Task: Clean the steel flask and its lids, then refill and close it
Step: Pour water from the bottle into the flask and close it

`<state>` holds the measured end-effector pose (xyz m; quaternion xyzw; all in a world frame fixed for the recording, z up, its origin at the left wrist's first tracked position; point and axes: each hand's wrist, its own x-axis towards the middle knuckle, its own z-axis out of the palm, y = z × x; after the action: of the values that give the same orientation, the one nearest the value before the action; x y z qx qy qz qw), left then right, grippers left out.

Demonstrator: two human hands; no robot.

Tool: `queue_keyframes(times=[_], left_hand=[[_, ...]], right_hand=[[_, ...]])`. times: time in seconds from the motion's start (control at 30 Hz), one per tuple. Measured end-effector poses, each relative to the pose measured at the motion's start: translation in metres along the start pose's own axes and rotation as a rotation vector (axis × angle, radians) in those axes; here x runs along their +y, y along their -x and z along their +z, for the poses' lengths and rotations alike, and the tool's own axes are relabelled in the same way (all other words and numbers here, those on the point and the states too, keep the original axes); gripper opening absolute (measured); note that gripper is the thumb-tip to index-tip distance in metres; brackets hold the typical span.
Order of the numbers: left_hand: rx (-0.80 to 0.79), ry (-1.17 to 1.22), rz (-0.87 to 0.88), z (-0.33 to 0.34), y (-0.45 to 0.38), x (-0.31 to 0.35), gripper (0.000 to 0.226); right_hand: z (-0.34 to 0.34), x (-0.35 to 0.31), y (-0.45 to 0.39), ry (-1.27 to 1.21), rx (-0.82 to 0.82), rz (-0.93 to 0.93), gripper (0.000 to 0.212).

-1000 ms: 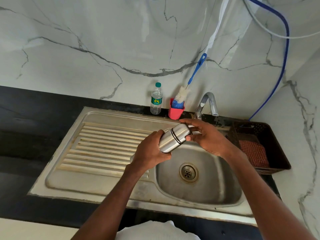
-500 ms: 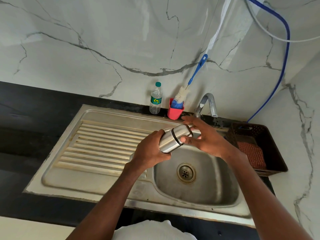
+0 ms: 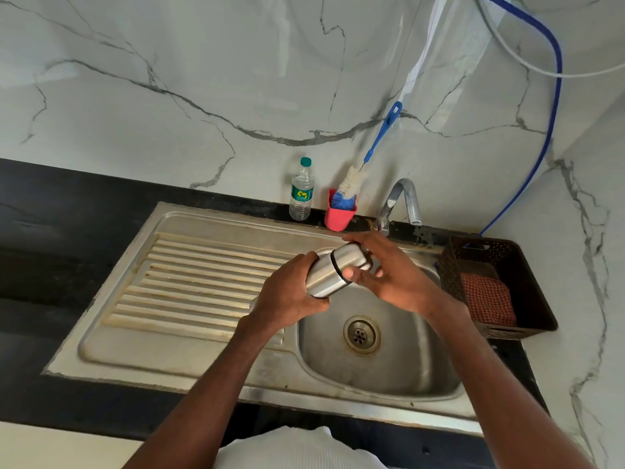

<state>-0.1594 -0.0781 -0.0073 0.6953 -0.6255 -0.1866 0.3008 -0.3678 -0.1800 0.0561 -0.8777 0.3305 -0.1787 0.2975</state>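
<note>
Flask [image 3: 326, 277]: I see it tilted toward 2 o'clock over the sink [image 3: 389, 374].
Left hand [image 3: 291, 292]: wraps the body.
Right hand [image 3: 389, 272]: re-gripped, pinching the lid [image 3: 350, 257], probably unscrewing.

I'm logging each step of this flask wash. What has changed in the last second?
Little. The right hand has shifted its grip on the lid end of the steel flask: fingers that lay over the cap now spread looser, thumb under it. The left hand holds the flask body as before, tilted over the sink. Lid on; tap dry.
</note>
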Motion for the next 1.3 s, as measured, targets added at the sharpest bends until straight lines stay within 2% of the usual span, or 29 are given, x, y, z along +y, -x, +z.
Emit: queue_keyframes(times=[0.13, 0.27, 0.33, 0.4, 0.47, 0.57, 0.67, 0.77, 0.83, 0.93, 1.0, 1.07, 1.17, 1.23, 1.27, 1.3], left_hand=[[-0.014, -0.009, 0.003, -0.001, -0.001, 0.001, 0.06], [-0.018, 0.012, 0.007, -0.001, 0.001, 0.001, 0.061], [-0.032, 0.011, 0.012, -0.001, 0.001, 0.002, 0.06], [-0.041, -0.015, 0.028, -0.002, 0.002, 0.004, 0.061], [-0.035, -0.01, 0.028, -0.003, 0.002, 0.005, 0.062], [-0.039, 0.001, 0.017, -0.005, 0.002, 0.006, 0.061], [-0.04, -0.013, 0.019, -0.006, 0.003, 0.006, 0.059], [-0.029, -0.012, -0.003, -0.007, 0.003, 0.003, 0.061], [-0.035, -0.036, 0.012, -0.007, 0.004, 0.0, 0.062], [-0.038, -0.027, 0.009, -0.008, 0.005, -0.001, 0.062], [-0.037, -0.023, 0.003, -0.01, 0.006, 0.0, 0.06], [-0.036, 0.0, 0.009, -0.012, 0.008, -0.001, 0.058], [-0.039, 0.075, 0.019, -0.015, 0.01, -0.003, 0.058], [-0.039, 0.036, 0.03, -0.016, 0.011, -0.003, 0.057], [-0.036, 0.008, 0.025, -0.017, 0.012, -0.004, 0.057], [-0.031, -0.004, 0.014, -0.018, 0.013, -0.006, 0.057]], right_hand=[[0.004, 0.002, 0.0, 0.058, 0.083, 0.032, 0.06], [0.003, 0.001, 0.004, -0.006, -0.002, -0.038, 0.059], [0.004, 0.001, 0.003, 0.016, 0.059, -0.001, 0.052], [0.004, -0.003, 0.001, 0.052, 0.057, 0.045, 0.06], [0.006, -0.004, 0.002, 0.031, 0.008, -0.013, 0.066], [0.006, -0.007, -0.001, 0.069, 0.063, -0.019, 0.057], [0.007, -0.013, -0.005, 0.067, 0.051, 0.015, 0.065], [0.007, -0.016, -0.008, 0.067, 0.093, 0.017, 0.051], [0.006, -0.018, -0.01, 0.065, 0.11, 0.037, 0.051], [0.014, -0.019, -0.01, 0.056, 0.094, -0.048, 0.042], [0.018, -0.02, -0.01, 0.068, 0.148, -0.013, 0.034], [0.02, -0.021, -0.008, 0.061, 0.157, -0.034, 0.038], [0.028, -0.027, -0.002, 0.2, 0.188, -0.141, 0.045], [0.034, -0.036, -0.006, 0.244, 0.261, 0.117, 0.052], [0.037, -0.04, -0.012, 0.181, 0.218, 0.275, 0.058], [0.037, -0.041, -0.015, 0.133, 0.137, 0.346, 0.062]])
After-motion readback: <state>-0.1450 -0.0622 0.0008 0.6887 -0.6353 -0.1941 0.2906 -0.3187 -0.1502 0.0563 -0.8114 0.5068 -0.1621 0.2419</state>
